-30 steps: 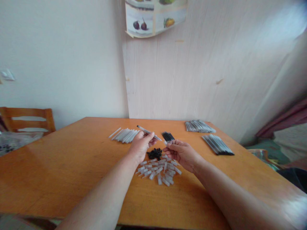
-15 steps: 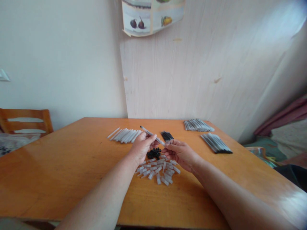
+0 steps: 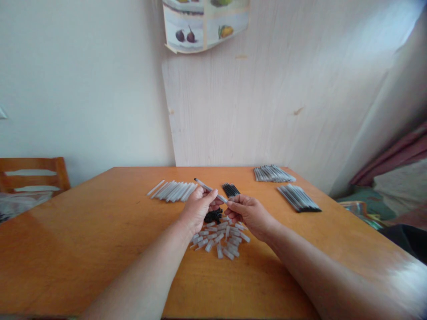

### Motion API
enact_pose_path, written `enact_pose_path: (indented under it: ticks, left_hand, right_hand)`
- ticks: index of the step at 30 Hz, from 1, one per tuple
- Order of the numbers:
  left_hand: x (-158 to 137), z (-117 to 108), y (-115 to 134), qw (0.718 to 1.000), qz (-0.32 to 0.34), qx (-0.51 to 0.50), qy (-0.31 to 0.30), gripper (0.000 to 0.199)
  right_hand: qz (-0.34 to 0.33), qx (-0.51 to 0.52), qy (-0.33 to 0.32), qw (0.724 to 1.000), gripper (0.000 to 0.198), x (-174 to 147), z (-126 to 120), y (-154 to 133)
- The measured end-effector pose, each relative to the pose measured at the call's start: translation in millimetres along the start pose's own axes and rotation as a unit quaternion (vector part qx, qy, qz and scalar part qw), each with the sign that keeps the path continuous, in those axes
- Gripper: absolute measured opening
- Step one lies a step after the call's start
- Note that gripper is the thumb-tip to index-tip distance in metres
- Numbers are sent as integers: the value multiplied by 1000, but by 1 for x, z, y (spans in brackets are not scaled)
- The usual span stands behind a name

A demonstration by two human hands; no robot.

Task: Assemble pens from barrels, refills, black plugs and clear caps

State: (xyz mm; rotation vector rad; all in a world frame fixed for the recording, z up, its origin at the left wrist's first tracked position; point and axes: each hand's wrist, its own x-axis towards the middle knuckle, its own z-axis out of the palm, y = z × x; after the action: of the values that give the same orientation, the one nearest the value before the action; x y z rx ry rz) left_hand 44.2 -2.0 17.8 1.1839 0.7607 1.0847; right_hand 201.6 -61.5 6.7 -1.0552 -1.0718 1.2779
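A slim pen (image 3: 202,183) with a pale barrel and a dark far end slants between my hands above the table. My left hand (image 3: 199,204) is closed round its barrel, thumb on top. The fingers of my right hand (image 3: 246,210) pinch the near right end, hiding what is at that tip. Below lie a heap of small black pieces (image 3: 213,216), partly covered by my left hand, and a spread of clear pen caps (image 3: 220,238). Just beyond my right hand is a bundle of dark refills (image 3: 230,190). Left of my left hand lies a row of whitish pen barrels (image 3: 171,190).
On the right of the wooden table (image 3: 100,249) lie a row of pens with black ends (image 3: 299,198) and another stack of pens (image 3: 274,173) behind it. A wooden chair (image 3: 33,165) stands at the left, a wall behind the table.
The view has shifted slightly. Both hands keep hold of the pen in nearly the same pose, and the piles look the same.
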Motion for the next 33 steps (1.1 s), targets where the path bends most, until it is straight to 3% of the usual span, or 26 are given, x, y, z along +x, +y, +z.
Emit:
enact_pose_path:
  ticks: [33]
  left_hand:
    - [-6,9,0,1000,9,-22,-10,32]
  right_hand:
    - [-48,-76,27,996,24,-8,5,-10]
